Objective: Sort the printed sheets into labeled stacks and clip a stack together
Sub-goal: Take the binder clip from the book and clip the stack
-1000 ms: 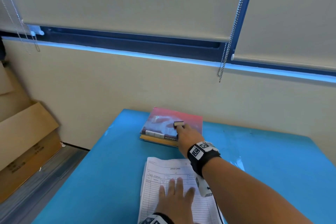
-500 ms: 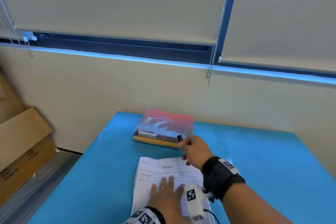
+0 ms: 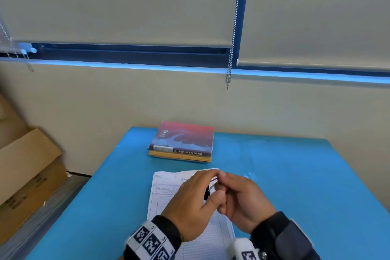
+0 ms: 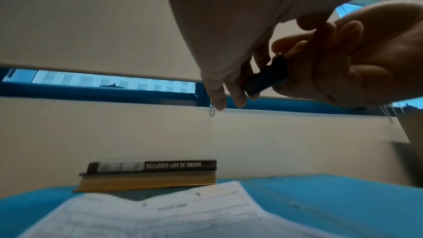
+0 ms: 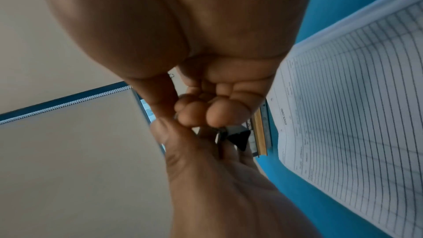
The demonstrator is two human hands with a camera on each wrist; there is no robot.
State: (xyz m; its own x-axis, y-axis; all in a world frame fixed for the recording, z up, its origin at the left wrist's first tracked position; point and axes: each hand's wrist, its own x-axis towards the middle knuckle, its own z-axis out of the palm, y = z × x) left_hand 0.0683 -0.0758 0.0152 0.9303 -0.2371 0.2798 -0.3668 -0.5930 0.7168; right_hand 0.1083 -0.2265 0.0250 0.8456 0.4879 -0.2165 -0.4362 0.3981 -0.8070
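Where the smooth blue table (image 3: pixel 295 175) meets a beige wall under roller blinds, both hands meet above the white ruled printed sheets (image 3: pixel 166 192): left hand (image 3: pixel 190 202) and right hand (image 3: pixel 242 198) pinch a small black metal binder clip (image 3: pixel 206 193). Beyond the sheets lie two stacked books (image 3: pixel 183 143).

From the left wrist, the clip (image 4: pixel 263 77) sits between curled fingers, above the sheets (image 4: pixel 160 214).

From the right wrist, fingertips (image 5: pixel 194 113) close round the clip (image 5: pixel 238 139), beside the sheets (image 5: pixel 354 97).

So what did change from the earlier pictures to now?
The right hand carried the black binder clip from the red book back over the stock card sheets. The left hand lifted off the sheets and now pinches the clip too. The books and sheets stayed in place on the blue table.
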